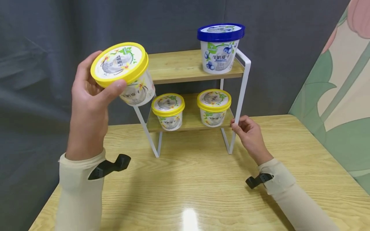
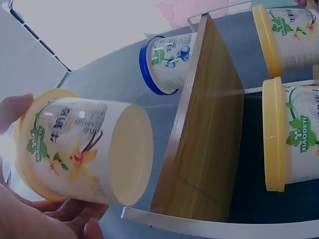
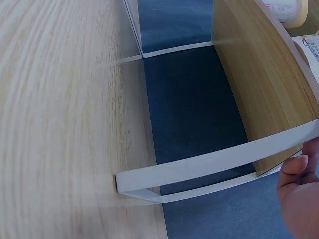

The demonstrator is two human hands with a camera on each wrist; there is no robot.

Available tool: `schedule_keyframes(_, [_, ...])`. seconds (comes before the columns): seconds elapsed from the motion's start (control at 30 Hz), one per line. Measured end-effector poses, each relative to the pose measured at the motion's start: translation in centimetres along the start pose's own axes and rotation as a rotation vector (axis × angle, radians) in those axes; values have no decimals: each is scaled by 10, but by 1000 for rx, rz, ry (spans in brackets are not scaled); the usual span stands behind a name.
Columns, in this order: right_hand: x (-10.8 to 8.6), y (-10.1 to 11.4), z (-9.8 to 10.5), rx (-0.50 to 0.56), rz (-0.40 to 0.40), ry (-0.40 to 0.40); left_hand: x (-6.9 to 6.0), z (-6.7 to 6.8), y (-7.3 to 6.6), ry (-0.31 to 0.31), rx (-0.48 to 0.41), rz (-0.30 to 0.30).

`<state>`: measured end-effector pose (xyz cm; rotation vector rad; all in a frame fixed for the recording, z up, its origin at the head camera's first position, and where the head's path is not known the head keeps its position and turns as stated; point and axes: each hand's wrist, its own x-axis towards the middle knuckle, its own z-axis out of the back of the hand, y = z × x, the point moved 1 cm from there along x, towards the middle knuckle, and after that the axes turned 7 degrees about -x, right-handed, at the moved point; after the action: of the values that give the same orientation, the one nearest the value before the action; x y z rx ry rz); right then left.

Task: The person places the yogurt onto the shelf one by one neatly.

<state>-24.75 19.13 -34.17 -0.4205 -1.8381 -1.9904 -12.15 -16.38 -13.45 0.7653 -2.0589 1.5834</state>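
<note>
My left hand [image 1: 88, 106] grips a paper tub with a yellow lid [image 1: 138, 88] by its lid, thumb on the near side. That tub is tilted and held in the air by the upper shelf's left end; its plain base [image 2: 132, 154] shows in the left wrist view. My right hand [image 1: 251, 136] pinches the right white leg of a two-tier wooden rack [image 1: 173, 69] at lower-shelf height. On the upper shelf, at the right, stands a blue-lidded blueberry tub [image 1: 219, 53]. Two more yellow-lidded tubs, left [image 1: 170, 120] and right [image 1: 214, 115], stand upright on the lower shelf.
The rack stands on a light wooden table [image 1: 173, 183], its white metal legs [image 1: 147, 134] at both ends. A dark grey curtain [image 1: 162, 22] hangs close behind. At the right is a panel with painted flowers and leaves [image 1: 344, 106].
</note>
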Motion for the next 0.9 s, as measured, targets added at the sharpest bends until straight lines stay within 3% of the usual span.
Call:
schedule_keyframes(0.2, [0, 1, -2, 7, -10, 1, 16, 3, 5, -29, 24, 18])
schedule_keyframes(0.43, [-1, 2, -2, 11, -16, -12, 29, -6, 9, -20, 186, 54])
schedule_keyframes(0.57, [-1, 2, -2, 16, -20, -19, 40, -10, 11, -16, 279, 108])
schedule_keyframes(0.77, [-1, 1, -1, 24, -17, -17, 52, -18, 13, 77, 420, 146])
schedule_keyframes(0.9, [-2, 1, -2, 17, -20, -25, 58, -25, 18, 101, 408, 167])
